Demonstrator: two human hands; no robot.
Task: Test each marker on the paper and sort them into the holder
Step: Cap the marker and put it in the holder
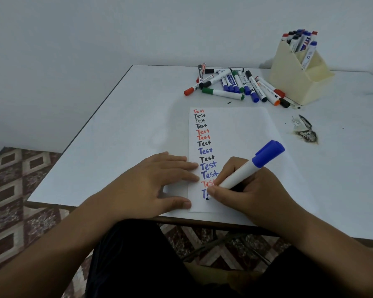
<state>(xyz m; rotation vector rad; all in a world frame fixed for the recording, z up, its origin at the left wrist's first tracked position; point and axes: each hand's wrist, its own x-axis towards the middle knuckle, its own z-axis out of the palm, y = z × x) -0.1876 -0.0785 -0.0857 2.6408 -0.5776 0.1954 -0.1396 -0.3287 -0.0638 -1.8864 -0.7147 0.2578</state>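
Observation:
A white sheet of paper [241,134] lies on the table with a column of "Test" words in red, black and blue down its left side. My right hand [252,194] grips a blue marker [249,167], cap posted on its back end, tip touching the paper at the lowest, partly written blue word. My left hand [157,179] lies flat with straight fingers, pressing the paper's left edge. A pile of several loose markers [233,84] lies at the back. A cream holder [297,76] at the back right has several markers standing in it.
The white table [121,134] stands against a pale wall, its near edge just under my wrists. A dark scorched or chipped patch [306,132] marks the tabletop right of the paper. Patterned floor tiles [13,190] show at the left and below.

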